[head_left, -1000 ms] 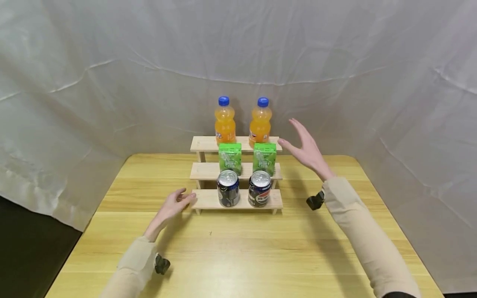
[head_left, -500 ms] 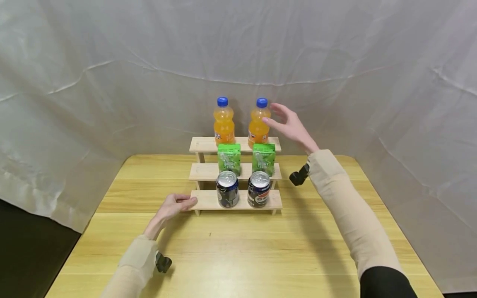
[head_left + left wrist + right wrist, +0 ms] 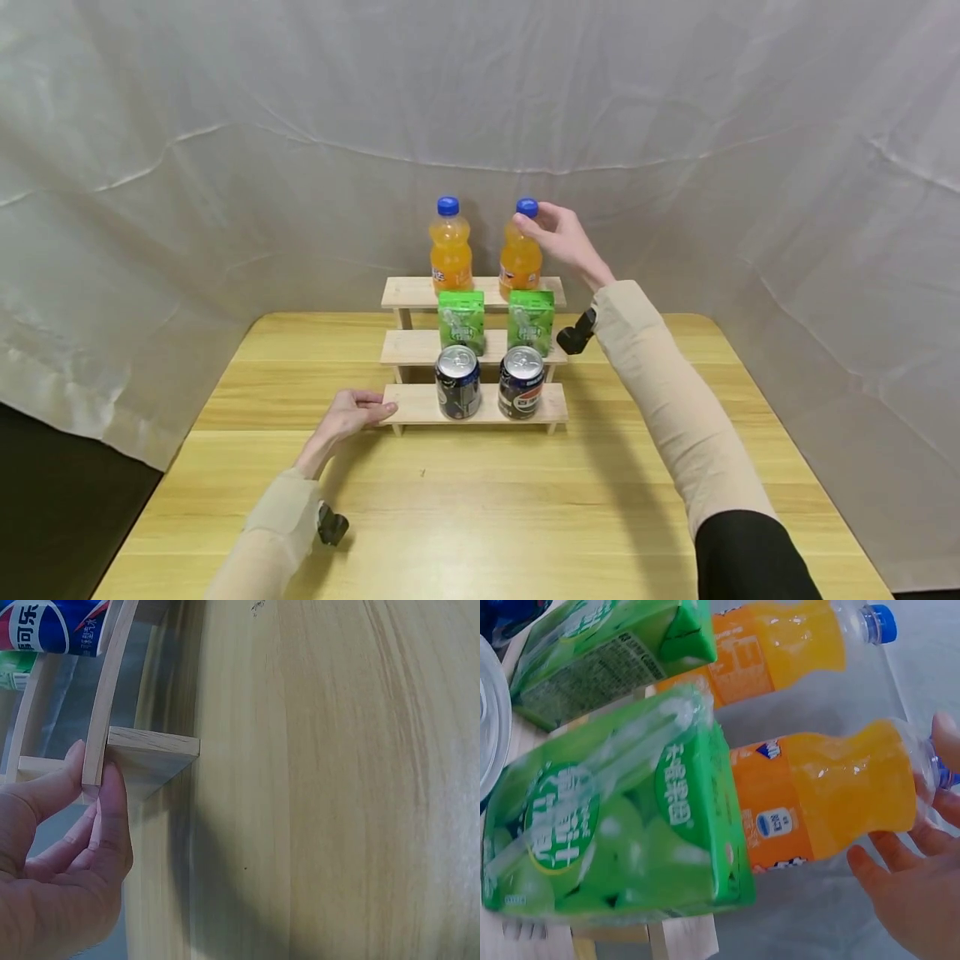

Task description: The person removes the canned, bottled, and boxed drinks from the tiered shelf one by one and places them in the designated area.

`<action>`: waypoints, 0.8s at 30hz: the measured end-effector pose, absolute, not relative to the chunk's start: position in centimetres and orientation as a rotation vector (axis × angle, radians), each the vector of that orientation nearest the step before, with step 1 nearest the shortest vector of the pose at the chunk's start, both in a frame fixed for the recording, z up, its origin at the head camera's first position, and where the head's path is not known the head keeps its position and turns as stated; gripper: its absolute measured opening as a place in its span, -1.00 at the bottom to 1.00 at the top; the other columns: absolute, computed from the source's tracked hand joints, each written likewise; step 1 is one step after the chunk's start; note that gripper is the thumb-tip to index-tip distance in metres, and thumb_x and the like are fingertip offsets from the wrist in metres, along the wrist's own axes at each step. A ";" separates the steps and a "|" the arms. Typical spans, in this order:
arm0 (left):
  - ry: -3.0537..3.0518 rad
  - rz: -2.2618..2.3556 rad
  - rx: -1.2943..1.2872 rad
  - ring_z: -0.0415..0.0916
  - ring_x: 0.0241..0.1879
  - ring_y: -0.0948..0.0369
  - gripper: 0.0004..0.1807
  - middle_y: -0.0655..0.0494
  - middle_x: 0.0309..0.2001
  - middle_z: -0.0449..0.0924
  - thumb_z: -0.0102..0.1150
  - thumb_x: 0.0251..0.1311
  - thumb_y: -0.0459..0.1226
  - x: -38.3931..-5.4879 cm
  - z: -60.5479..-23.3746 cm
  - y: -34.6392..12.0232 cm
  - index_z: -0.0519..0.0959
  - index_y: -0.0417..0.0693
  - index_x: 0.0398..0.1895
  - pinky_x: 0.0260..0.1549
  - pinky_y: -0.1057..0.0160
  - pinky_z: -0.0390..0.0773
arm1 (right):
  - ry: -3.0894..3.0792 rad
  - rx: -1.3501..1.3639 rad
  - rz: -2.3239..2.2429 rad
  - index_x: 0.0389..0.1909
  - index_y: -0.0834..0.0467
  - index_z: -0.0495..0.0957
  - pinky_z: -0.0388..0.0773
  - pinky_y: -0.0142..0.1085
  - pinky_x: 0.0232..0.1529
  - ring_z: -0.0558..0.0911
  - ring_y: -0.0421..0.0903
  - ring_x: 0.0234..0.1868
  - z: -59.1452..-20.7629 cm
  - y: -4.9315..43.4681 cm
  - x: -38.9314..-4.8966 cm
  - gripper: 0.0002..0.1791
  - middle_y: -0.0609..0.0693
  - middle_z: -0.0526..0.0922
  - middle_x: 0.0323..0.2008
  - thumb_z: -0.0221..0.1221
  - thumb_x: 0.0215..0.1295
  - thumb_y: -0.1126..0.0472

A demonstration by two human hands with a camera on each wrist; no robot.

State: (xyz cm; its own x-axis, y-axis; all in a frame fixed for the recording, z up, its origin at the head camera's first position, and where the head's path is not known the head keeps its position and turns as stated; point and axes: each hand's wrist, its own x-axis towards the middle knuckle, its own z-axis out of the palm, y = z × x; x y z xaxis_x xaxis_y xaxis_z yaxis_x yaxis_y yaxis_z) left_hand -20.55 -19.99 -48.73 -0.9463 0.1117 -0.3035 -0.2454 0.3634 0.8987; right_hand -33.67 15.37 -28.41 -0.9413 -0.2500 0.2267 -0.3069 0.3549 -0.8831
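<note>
table [image 3: 480,517]: light wood, banded grain. a three-step wooden shelf [image 3: 553,405] stands on it, toward the far edge; one small dark mark [image 3: 422,472] on the tabletop in front. bottom step [image 3: 412,402]: two dark blue cans [image 3: 457,387], upright, apart. middle step [image 3: 409,347]: two green cartons [image 3: 462,323], standing, apart. top step [image 3: 408,292]: two orange drink bottles [image 3: 451,250], upright, blue caps [image 3: 448,205] on.

Two blue-capped bottles [image 3: 452,250], two green cartons [image 3: 461,322], two cans [image 3: 458,390] (six in all), three wooden tiers [image 3: 412,403], two hands [image 3: 347,416]

Creased grey fabric [image 3: 480,100] hangs behind and beside a wood-grained table [image 3: 480,508].
</note>
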 end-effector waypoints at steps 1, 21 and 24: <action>2.311 1.610 -0.123 0.68 -0.20 0.23 -0.38 -0.39 0.05 0.65 0.31 0.30 -0.24 -20.6 -48.7 -20.0 0.40 -0.57 0.23 0.06 0.13 0.72 | -2.544 0.514 1.669 0.24 0.33 0.47 0.49 -0.05 0.39 0.58 0.13 0.19 -28.4 15.3 -33.7 -0.54 0.32 0.58 0.22 0.12 0.50 0.10; 2.308 1.613 -0.109 0.68 -0.20 0.21 -0.39 -0.40 0.07 0.64 0.29 0.31 -0.27 -20.4 -48.4 -20.0 0.37 -0.58 0.24 0.06 0.07 0.72 | -2.456 0.270 1.660 0.25 0.34 0.49 0.57 -0.29 0.22 0.65 -0.14 0.09 -25.9 18.7 -33.3 -0.51 0.26 0.60 0.25 0.18 0.45 0.11; 2.306 1.612 -0.113 0.68 -0.21 0.21 -0.38 -0.40 0.07 0.63 0.30 0.30 -0.26 -20.4 -48.4 -19.9 0.37 -0.57 0.24 0.08 0.05 0.71 | -2.440 0.221 1.629 0.23 0.34 0.50 0.56 -0.41 0.08 0.62 -0.35 -0.07 -26.0 20.8 -33.0 -0.49 0.04 0.73 0.09 0.21 0.42 0.09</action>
State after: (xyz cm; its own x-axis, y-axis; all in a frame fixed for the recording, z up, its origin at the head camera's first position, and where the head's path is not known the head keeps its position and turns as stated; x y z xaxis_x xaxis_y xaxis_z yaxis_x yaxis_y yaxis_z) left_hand -20.40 -19.87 -48.37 -0.9442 0.1190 -0.3071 -0.2475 0.3586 0.9001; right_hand -32.97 20.79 -25.99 -0.9691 -0.0137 0.2464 -0.2328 0.3816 -0.8945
